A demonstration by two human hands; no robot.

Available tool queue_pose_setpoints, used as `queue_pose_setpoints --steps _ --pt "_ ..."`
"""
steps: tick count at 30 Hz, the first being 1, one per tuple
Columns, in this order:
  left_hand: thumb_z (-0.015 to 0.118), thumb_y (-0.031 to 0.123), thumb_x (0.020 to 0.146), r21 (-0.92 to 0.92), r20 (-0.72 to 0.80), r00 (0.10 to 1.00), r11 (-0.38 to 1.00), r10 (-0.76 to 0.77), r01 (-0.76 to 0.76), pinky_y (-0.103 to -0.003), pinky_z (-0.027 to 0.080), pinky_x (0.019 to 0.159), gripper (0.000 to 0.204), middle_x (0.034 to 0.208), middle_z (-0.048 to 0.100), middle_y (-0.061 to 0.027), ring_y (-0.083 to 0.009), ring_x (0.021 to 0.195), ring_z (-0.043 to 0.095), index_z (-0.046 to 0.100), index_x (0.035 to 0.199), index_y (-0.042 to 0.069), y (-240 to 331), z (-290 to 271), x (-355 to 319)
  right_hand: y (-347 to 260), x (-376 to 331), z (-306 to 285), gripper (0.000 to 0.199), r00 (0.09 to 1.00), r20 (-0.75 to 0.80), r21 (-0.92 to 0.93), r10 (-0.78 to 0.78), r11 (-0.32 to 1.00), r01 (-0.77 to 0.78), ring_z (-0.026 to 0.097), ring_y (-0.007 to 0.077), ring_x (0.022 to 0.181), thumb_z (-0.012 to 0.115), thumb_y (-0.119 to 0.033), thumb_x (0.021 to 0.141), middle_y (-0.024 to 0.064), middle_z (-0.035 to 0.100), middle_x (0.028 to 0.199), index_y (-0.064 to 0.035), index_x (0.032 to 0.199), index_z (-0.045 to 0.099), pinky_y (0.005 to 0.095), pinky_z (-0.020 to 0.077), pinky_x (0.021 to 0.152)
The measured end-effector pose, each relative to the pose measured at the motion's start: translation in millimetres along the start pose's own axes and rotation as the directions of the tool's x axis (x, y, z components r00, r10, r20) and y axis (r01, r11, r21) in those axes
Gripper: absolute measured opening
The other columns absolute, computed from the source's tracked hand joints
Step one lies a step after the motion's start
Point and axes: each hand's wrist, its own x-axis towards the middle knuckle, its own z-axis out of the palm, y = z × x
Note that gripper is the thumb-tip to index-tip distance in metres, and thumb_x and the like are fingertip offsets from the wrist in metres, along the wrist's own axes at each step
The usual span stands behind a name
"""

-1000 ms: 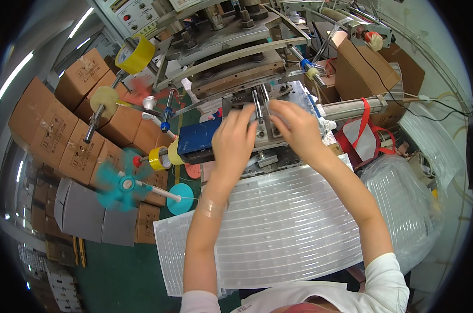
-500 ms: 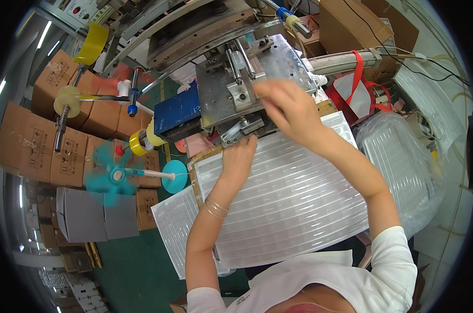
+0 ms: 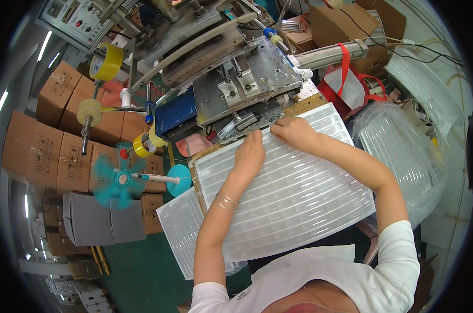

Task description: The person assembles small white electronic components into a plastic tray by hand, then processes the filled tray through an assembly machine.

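Observation:
My left hand (image 3: 250, 155) is over the far edge of a translucent ribbed plastic tray (image 3: 294, 198), its fingertips drawn together beside a small metal clamp (image 3: 245, 121). Just to its right, my right hand (image 3: 295, 134) has its thumb and fingers pinched near the same edge. Whatever either hand holds is too small or covered to make out. Beyond the hands stands a press machine with a steel plate (image 3: 249, 78) that carries two small metal blocks. A blue metal box (image 3: 176, 112) sits at the plate's left side.
Stacked brown cartons (image 3: 43, 148) and a blurred teal fan (image 3: 120, 178) stand at left. Yellow tape rolls (image 3: 107, 61) hang on the machine's rods. To the right are a red-handled bag (image 3: 346, 86) and more ribbed trays in a clear plastic bag (image 3: 398, 156).
My right hand has come down from the steel plate to the tray's far edge, beside my left hand. My left hand has shifted slightly right in the picture, and the view has moved a little.

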Motion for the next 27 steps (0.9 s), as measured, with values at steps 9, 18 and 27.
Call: queue_pose_setpoints --steps 9,18,27 --pt "0.055 0.0 0.075 -0.005 -0.02 0.94 0.94 0.341 -0.341 -0.037 0.051 0.073 0.02 0.093 0.057 -0.0097 -0.0267 0.088 0.059 0.058 0.094 0.003 -9.7 12.1 22.9 1.3 -16.0 -51.6 0.015 0.908 -0.113 0.784 0.403 0.598 -0.168 0.059 0.0176 0.074 0.063 -0.008 0.071 0.0059 0.055 0.082 -0.0036 0.083 0.054 0.0313 0.0473 0.066" --pt "0.06 0.012 0.079 -0.01 0.163 0.983 0.997 0.083 -0.083 -0.044 0.043 0.088 0.033 0.123 0.052 -0.0127 -0.0305 0.107 0.054 0.058 0.112 0.006 -15.5 0.3 4.1 -4.5 4.4 -49.0 0.008 0.951 0.294 0.893 0.093 -0.38 -0.239 0.058 0.0106 0.085 0.061 -0.011 0.082 0.0074 0.061 0.106 -0.0101 0.085 0.053 0.0265 0.0495 0.074" --pt "0.061 0.018 0.082 -0.054 -0.627 0.779 0.996 0.024 -0.074 -0.039 0.039 0.085 0.027 0.109 0.058 -0.0106 -0.0284 0.099 0.053 0.061 0.107 0.008 -14.1 -77.3 13.2 6.7 -8.1 -64.0 0.011 0.897 0.345 0.877 0.277 -0.436 -0.203 0.062 0.0117 0.076 0.059 -0.015 0.085 0.0006 0.057 0.083 -0.0114 0.089 0.049 0.0216 0.0473 0.06"
